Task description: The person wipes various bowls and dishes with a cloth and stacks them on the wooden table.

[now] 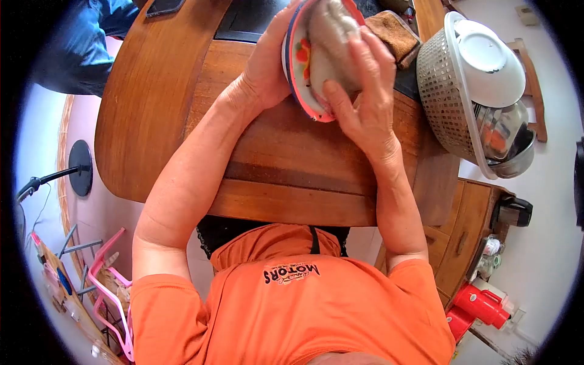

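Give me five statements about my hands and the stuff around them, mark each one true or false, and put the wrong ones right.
1. The left hand holds the dish. True.
2. The right hand holds a spoon. False: its fingers and thumb are on a pale cloth inside the dish.
3. A white bowl lies upside down in the basket. True.
4. The basket is to the left of the dish. False: it is to the right.
5. The shirt is plain green. False: it is orange, with dark lettering.
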The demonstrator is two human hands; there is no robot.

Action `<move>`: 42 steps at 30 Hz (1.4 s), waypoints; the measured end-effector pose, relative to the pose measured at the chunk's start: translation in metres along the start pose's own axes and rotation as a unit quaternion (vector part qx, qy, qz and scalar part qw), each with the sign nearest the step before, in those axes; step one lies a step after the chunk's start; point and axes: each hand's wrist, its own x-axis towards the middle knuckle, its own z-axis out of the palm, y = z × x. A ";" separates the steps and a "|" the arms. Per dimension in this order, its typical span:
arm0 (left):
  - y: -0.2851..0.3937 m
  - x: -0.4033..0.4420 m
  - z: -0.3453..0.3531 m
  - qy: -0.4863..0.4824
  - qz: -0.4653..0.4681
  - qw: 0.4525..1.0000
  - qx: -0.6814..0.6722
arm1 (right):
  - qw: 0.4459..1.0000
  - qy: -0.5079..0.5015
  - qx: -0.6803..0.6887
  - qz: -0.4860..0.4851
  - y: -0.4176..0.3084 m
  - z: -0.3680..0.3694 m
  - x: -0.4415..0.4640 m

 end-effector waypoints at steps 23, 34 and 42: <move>-0.005 -0.005 0.022 0.065 -0.007 0.989 0.135 | 0.987 0.007 -0.162 -0.019 0.006 0.007 0.004; 0.004 -0.003 0.002 0.043 0.058 0.990 0.120 | 0.822 -0.211 0.442 0.290 -0.023 -0.028 0.007; 0.000 0.002 -0.011 0.010 0.048 0.987 0.155 | 0.994 0.021 0.044 0.099 -0.006 -0.013 0.003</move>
